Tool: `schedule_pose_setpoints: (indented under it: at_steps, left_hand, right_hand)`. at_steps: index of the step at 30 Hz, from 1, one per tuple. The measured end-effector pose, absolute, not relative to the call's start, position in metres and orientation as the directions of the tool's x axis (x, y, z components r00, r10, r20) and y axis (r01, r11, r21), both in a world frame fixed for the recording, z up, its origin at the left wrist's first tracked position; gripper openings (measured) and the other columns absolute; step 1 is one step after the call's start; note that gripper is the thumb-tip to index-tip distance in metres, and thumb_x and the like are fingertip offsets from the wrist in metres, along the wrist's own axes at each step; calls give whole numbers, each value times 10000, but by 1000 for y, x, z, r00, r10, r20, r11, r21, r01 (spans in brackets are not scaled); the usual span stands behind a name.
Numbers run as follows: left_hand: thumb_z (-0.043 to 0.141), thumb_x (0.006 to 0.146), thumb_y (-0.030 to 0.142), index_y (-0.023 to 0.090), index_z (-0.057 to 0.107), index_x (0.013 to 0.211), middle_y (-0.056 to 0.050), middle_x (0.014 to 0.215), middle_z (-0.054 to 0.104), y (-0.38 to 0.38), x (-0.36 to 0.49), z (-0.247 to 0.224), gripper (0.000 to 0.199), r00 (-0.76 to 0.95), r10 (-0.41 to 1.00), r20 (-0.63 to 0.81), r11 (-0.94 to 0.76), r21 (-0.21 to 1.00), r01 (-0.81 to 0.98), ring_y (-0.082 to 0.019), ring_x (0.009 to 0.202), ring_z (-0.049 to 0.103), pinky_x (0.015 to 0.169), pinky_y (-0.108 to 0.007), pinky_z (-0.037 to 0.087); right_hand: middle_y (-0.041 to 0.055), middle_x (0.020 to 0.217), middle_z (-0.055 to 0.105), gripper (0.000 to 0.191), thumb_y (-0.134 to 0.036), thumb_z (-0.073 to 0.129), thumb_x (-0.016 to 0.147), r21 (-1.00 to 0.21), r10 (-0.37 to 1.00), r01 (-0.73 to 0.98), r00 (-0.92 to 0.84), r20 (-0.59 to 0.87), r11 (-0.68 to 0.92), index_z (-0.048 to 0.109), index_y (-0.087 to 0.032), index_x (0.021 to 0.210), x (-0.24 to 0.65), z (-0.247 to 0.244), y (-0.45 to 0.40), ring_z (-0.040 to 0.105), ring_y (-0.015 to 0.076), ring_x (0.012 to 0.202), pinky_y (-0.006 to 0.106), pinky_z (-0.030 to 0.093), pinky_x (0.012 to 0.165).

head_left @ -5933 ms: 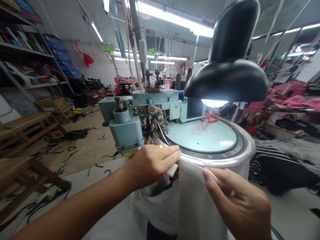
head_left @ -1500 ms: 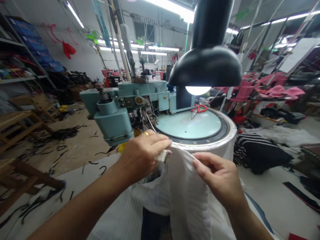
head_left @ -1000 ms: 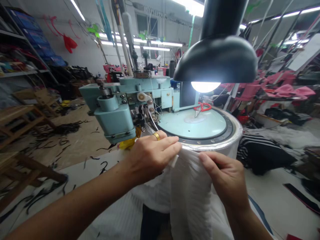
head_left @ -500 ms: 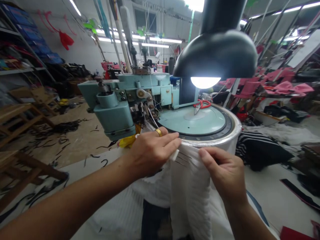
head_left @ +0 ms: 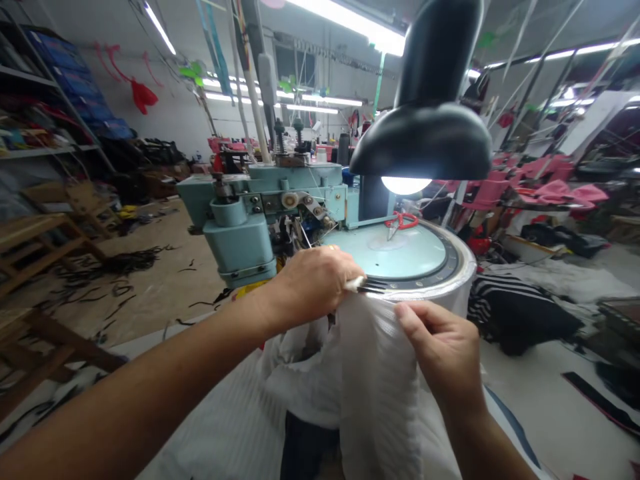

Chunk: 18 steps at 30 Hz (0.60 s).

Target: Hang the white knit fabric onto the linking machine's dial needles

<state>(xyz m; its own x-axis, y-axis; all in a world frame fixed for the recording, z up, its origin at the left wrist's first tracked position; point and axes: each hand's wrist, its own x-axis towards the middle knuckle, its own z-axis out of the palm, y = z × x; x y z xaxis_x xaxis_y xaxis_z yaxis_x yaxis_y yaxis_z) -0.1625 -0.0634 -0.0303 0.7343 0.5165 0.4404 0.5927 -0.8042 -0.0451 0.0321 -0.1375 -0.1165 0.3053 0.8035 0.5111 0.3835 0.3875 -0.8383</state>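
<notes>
A pale-blue linking machine stands ahead, with a round pale-blue dial inside a metal-edged ring. White knit fabric hangs down from the ring's near edge. My left hand sits at the rim, its fingertips on a small white-backed comb of dark pins. My right hand pinches the fabric just below the ring. The machine's needle area is partly hidden behind my left hand.
A lit black lamp hangs over the dial, and red-handled scissors lie on it. Wooden benches and scattered black strips are at left. Pink garments and a striped black garment are at right.
My left hand and the pin comb have moved up to the ring's edge, and the comb has turned more level. The yellow item near the machine is now mostly hidden. My right hand keeps its pinch.
</notes>
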Motion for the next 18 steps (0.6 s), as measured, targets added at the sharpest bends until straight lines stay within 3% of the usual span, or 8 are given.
schedule_pose_setpoints:
  at_steps: [7, 9, 11, 12, 14, 16, 18]
  left_hand:
    - [568, 833, 121, 193, 721, 797, -45, 787, 704, -62, -149, -29, 173, 758, 550, 351, -799, -45, 600, -207, 778, 656, 691, -303, 523]
    - [576, 815, 106, 187, 701, 758, -48, 766, 692, -64, -150, -29, 159, 735, 560, 382, -783, -45, 620, -217, 776, 653, 668, -308, 520]
    - [609, 824, 130, 180, 696, 781, -59, 827, 709, -73, -155, -31, 109, 674, 537, 506, -795, 36, 606, -223, 831, 665, 713, -318, 532]
    - [654, 831, 179, 179, 696, 807, -61, 859, 717, -80, -158, -35, 48, 602, 533, 594, -802, 127, 584, -217, 849, 671, 736, -313, 537]
    - [745, 814, 356, 176, 669, 840, -55, 851, 721, -98, -163, -48, 197, 373, 605, 703, -777, 419, 471, -186, 785, 680, 690, -272, 540]
    - [706, 807, 562, 178, 583, 791, -18, 679, 671, -117, -163, -72, 404, 196, 809, 554, -588, 771, 246, -130, 542, 616, 475, -207, 463]
    - [485, 887, 690, 188, 511, 759, 9, 549, 597, -127, -153, -100, 518, 250, 930, 270, -284, 958, 21, -96, 389, 513, 356, -178, 344]
  right_hand:
    - [-7, 623, 691, 175, -341, 706, 829, -828, 785, 401, 325, 528, 391, 773, -195, 759, 31, -115, -138, 572, 120, 552, 204, 462, 538]
    - [-15, 601, 674, 171, -338, 712, 825, -827, 776, 398, 335, 535, 398, 770, -193, 754, 31, -115, -138, 556, 112, 532, 199, 457, 524]
    - [-14, 601, 675, 176, -337, 711, 826, -828, 772, 388, 341, 537, 404, 764, -189, 747, 30, -115, -138, 559, 112, 532, 197, 461, 522]
    - [-12, 604, 679, 177, -334, 708, 828, -829, 770, 385, 345, 537, 406, 762, -187, 748, 30, -115, -138, 563, 112, 530, 195, 463, 517]
    - [-10, 605, 685, 172, -327, 703, 833, -823, 764, 391, 345, 546, 412, 764, -185, 757, 29, -115, -139, 569, 111, 517, 190, 464, 505]
    - [-10, 601, 684, 162, -312, 702, 833, -798, 749, 421, 327, 576, 430, 765, -185, 753, 28, -114, -140, 576, 111, 511, 187, 466, 501]
    - [-9, 591, 672, 163, -306, 705, 831, -761, 720, 467, 315, 619, 450, 761, -181, 743, 26, -111, -140, 571, 112, 506, 192, 464, 501]
